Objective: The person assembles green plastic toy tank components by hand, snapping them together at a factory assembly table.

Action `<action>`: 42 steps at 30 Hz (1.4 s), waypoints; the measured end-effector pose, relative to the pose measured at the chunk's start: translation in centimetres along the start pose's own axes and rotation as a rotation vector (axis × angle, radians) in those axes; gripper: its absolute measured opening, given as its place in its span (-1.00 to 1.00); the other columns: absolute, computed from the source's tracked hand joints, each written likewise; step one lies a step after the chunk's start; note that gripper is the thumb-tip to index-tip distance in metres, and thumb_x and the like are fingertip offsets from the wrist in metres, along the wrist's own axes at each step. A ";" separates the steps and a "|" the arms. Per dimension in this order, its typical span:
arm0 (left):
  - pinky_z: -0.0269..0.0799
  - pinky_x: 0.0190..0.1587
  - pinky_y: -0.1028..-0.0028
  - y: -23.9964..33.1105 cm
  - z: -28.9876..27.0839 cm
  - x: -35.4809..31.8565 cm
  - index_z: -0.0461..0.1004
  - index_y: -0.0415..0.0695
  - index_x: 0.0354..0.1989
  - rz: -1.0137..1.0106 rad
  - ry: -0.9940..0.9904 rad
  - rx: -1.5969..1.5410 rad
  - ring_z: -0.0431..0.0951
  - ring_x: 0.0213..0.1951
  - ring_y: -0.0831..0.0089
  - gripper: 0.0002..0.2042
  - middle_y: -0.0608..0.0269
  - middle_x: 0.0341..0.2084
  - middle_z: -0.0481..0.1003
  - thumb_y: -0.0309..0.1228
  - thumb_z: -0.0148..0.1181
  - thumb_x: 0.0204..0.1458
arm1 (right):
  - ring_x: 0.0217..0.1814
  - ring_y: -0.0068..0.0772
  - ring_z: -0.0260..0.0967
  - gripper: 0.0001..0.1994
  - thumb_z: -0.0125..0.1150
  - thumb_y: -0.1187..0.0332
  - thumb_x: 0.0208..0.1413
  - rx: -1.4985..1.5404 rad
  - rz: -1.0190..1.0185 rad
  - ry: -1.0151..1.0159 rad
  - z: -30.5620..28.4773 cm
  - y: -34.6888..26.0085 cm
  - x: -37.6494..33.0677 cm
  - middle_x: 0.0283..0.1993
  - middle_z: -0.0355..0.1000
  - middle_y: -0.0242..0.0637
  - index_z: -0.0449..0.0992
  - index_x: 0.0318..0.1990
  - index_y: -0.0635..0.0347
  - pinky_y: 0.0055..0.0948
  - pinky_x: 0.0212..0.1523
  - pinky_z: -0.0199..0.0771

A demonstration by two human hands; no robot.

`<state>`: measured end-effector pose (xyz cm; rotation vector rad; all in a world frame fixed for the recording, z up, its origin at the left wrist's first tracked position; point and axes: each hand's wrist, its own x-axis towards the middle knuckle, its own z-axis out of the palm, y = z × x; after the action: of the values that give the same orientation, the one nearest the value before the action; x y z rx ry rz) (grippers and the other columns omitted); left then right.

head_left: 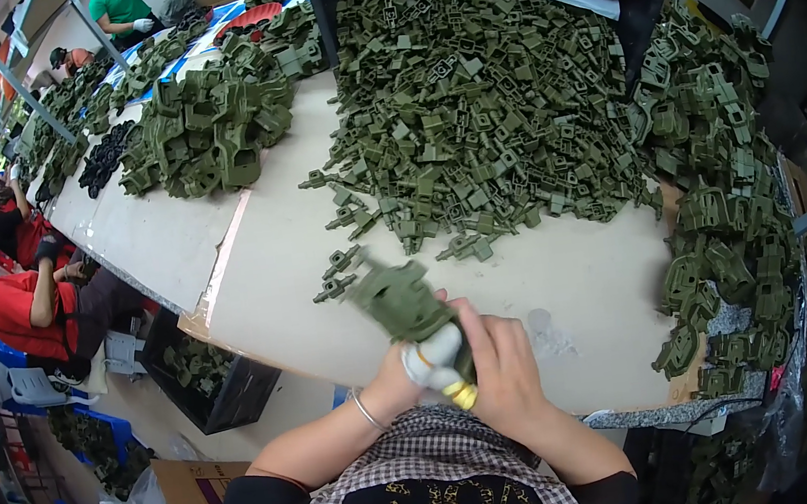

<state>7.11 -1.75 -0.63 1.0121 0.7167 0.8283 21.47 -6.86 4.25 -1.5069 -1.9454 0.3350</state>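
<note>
Pale worktable [570, 292] carries a big heap of small olive-green plastic parts [477, 112] at its far side. Near the table's front edge, both hands meet over one green plastic piece [397, 298]. Left hand [424, 362], fingertips wrapped in white and yellow tape, grips its lower end; right hand [500, 361] closes around the same piece just beside it. Larger green mouldings [721, 213] pile along the table's right edge

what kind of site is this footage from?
Likely a plastic-parts assembly workshop: a long worktable heaped with olive-green moulded parts, co-workers seated along it, and both hands gripping one green part.
</note>
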 end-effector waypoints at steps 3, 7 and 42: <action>0.27 0.07 0.32 2.1 -0.5 0.2 0.11 -0.22 0.11 -0.025 0.076 -0.323 0.34 0.00 0.30 -0.50 0.07 0.01 0.29 -0.26 0.04 0.04 | 0.02 -0.05 0.17 -0.16 0.34 0.24 -0.23 0.241 0.052 0.128 -1.2 0.0 0.1 0.02 0.18 -0.08 -0.02 0.20 0.30 -0.24 0.06 0.16; 0.27 0.08 0.31 2.1 -0.5 0.0 0.09 -0.23 0.13 0.057 0.069 -0.366 0.35 0.01 0.25 -0.47 0.02 0.02 0.28 -0.22 0.03 0.05 | 0.14 -0.36 0.12 -0.21 0.31 0.42 -0.16 1.128 0.415 -0.103 1.9 1.8 -1.5 0.14 0.09 -0.20 -0.05 0.22 0.30 -0.37 0.12 0.15; 0.35 -0.15 0.40 6.4 -0.2 6.5 0.40 -0.25 -0.19 0.002 -0.826 1.112 0.47 -0.23 0.18 -0.64 0.04 -0.26 0.45 -0.27 0.19 -0.12 | 0.11 -0.07 0.16 -0.37 0.27 0.36 -0.19 0.659 0.257 -0.361 -1.2 7.0 -1.3 0.05 0.19 -0.05 0.16 0.11 0.18 -0.30 0.08 0.19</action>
<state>8.63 5.73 4.37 2.1597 0.4048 -0.1280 27.77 -6.16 0.79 -1.2943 -1.6367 1.2955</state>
